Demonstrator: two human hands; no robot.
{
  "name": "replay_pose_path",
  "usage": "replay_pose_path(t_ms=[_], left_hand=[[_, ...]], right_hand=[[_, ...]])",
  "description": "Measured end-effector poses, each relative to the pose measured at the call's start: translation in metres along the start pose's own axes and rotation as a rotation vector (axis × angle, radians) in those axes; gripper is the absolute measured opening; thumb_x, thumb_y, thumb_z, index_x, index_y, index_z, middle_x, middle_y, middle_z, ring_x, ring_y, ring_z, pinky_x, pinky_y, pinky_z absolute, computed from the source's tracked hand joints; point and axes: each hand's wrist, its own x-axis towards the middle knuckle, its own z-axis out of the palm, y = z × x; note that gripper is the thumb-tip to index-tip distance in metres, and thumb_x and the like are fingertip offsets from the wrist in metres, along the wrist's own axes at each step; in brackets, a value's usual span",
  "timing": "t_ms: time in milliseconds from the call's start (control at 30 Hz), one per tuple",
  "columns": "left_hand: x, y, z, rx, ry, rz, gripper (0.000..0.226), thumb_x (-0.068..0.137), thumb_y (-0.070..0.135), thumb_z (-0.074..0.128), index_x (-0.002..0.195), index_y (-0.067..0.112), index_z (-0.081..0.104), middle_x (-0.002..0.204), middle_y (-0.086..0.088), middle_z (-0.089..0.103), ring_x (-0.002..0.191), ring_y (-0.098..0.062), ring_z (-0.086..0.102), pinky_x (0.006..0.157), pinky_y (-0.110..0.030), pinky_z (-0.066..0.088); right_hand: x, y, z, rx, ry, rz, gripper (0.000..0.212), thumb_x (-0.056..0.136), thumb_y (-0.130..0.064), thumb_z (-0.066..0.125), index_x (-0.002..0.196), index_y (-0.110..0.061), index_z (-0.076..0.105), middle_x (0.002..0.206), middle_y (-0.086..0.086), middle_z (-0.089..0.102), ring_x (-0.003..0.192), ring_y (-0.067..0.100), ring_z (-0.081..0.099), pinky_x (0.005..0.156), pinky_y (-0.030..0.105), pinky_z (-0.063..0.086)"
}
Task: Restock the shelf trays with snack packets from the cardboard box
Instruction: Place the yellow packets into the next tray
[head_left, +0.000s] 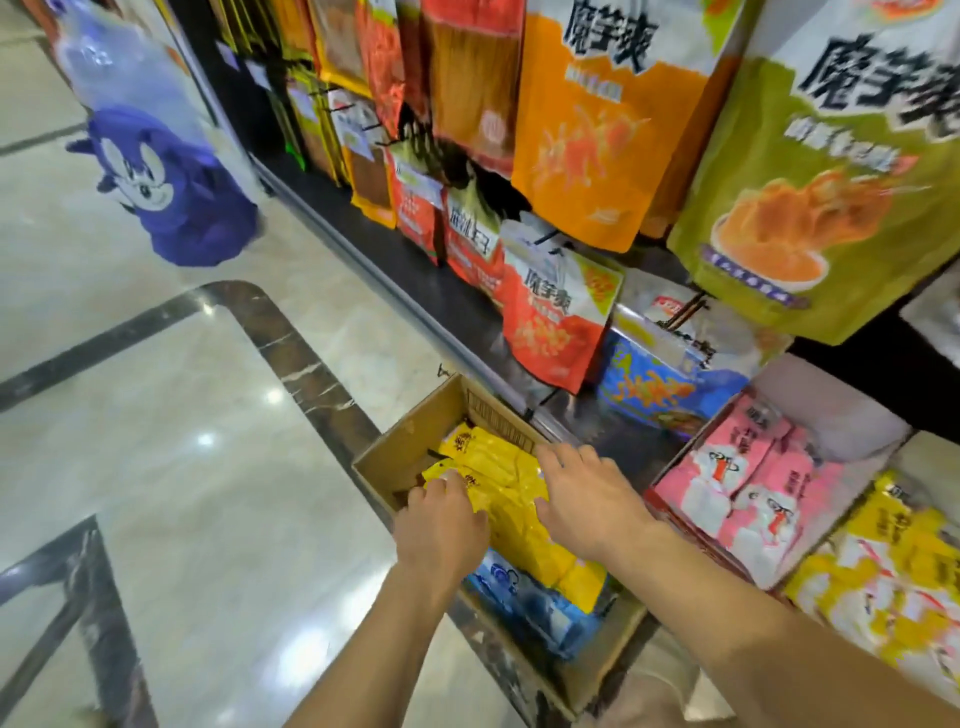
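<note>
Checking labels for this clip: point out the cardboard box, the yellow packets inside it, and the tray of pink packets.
cardboard box (387, 460), head view, left wall
yellow packets (511, 470), head view, top packet
tray of pink packets (826, 397), head view, back wall

Floor (171, 415): glossy pale marble with dark inlaid bands.
On floor: open cardboard box (395, 457), set against the shelf base.
Shelf (395, 291): dark, low ledge.
Shelf trays: pink packets (748, 483); beside them, yellow-white packets (883, 566).
</note>
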Motion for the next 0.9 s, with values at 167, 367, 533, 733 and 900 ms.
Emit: replay_pose_path(t_ms=[167,367,533,733,900], left_hand=[[0.025,-0.001,0.038,-0.069,-0.081,-0.089,0.056,0.098,0.047,0.049,0.141,0.012,0.041,0.146,-0.011,0.045,0.133,-0.036,0.041,0.108,-0.042,0.038],[0.055,0.004,0.069,-0.125,-0.123,-0.182,0.065,0.096,0.054,0.048,0.141,0.007,0.039,0.144,-0.017,0.046,0.134,-0.037,0.040,0.111,-0.043,0.032],[0.073,0.014,0.083,-0.148,-0.161,-0.290,0.081,0.092,0.068,0.043,0.148,0.011,0.030,0.151,-0.013,0.040,0.141,-0.034,0.036,0.107,-0.048,0.037],[0.082,0.019,0.098,-0.062,-0.166,-0.396,0.103,0.085,0.084,0.031,0.156,0.012,0.019,0.157,-0.011,0.032,0.143,-0.032,0.033,0.108,-0.049,0.029],[0.085,0.016,0.101,-0.128,-0.142,-0.427,0.098,0.083,0.080,0.044,0.154,0.016,0.025,0.154,-0.010,0.035,0.140,-0.031,0.036,0.107,-0.049,0.029]], right_hand=[[0.034,0.008,0.043,0.078,-0.066,-0.090,0.066,0.099,-0.039,0.048,0.156,-0.015,0.022,0.156,0.007,0.034,0.141,0.031,0.034,0.115,0.045,0.033],[0.069,0.014,0.081,0.176,-0.137,-0.179,0.074,0.102,-0.040,0.044,0.161,-0.018,0.005,0.169,0.002,0.004,0.155,0.022,0.005,0.126,0.040,0.012],[0.076,0.021,0.112,0.241,-0.264,-0.083,0.076,0.104,-0.047,0.038,0.161,-0.020,-0.004,0.169,0.006,-0.005,0.156,0.028,-0.001,0.126,0.045,0.010],[0.080,0.025,0.123,0.280,-0.236,0.033,0.076,0.104,-0.049,0.039,0.161,-0.017,0.000,0.158,0.013,0.026,0.141,0.033,0.031,0.117,0.043,0.031],[0.082,0.026,0.127,0.170,-0.224,0.066,0.078,0.102,-0.052,0.044,0.160,-0.017,0.007,0.137,0.013,0.037,0.127,0.029,0.038,0.105,0.039,0.039]])
